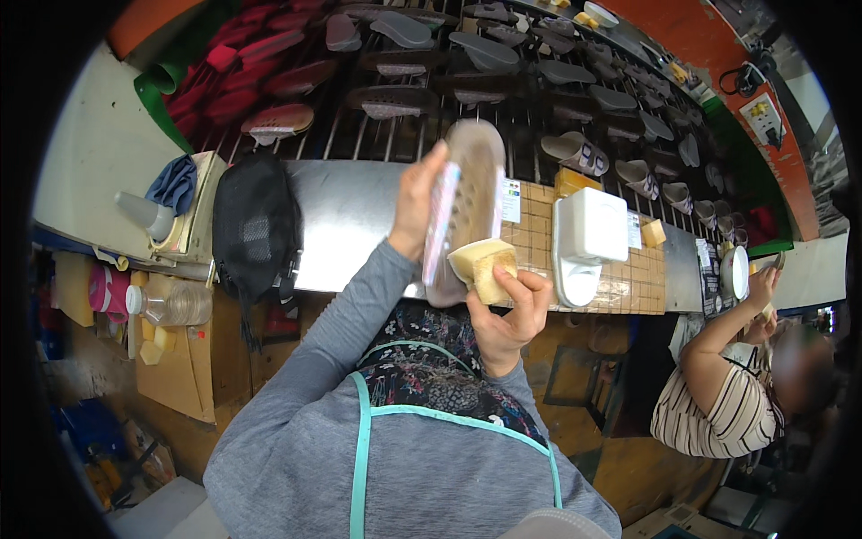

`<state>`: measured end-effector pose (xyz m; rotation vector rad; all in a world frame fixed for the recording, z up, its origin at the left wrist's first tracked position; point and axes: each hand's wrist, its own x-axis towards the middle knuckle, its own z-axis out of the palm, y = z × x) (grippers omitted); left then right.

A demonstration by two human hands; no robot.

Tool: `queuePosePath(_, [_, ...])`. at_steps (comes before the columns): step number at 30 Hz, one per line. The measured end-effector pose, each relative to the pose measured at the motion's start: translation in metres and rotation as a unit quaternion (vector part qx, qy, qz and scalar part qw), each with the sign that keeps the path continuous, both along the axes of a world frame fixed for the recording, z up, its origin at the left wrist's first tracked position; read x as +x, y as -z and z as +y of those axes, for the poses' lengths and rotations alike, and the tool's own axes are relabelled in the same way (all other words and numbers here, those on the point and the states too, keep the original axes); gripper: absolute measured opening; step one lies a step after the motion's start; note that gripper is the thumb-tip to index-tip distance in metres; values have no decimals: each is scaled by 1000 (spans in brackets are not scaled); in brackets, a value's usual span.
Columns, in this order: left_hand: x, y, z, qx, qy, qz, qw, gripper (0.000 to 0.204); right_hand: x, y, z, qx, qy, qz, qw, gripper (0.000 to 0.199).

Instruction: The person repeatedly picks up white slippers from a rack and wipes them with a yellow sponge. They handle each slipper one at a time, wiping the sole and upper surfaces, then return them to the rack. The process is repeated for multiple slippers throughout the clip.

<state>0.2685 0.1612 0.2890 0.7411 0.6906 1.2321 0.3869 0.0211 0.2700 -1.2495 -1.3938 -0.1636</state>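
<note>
My left hand (417,199) is closed on the side of a shoe sole (476,193), which is long and brownish, with small holes in its face and a pinkish, shiny edge. The sole is tilted up in front of me, its lower end close to my apron, and looks slightly blurred. Thumb and fingers of my right hand (514,314) pinch a yellow sponge (492,271). That sponge lies against or just in front of the lower part of the sole; whether they touch I cannot tell.
A white dispenser (593,229) stands on the tiled board (628,278) at right. A black mesh bag (258,229) hangs left of the metal worktop (341,216). Beyond runs a rack with rows of soles (485,52). A co-worker (718,404) in stripes works at right near a white bowl (734,272).
</note>
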Motion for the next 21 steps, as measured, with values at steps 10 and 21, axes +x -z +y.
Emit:
queuePosePath(10, [38, 29, -44, -20, 138, 29, 990, 39, 42, -3, 18, -12, 95, 23, 995, 47])
queuePosePath(21, [61, 83, 116, 0, -136, -10, 991, 43, 36, 27, -33, -98, 27, 90, 991, 42])
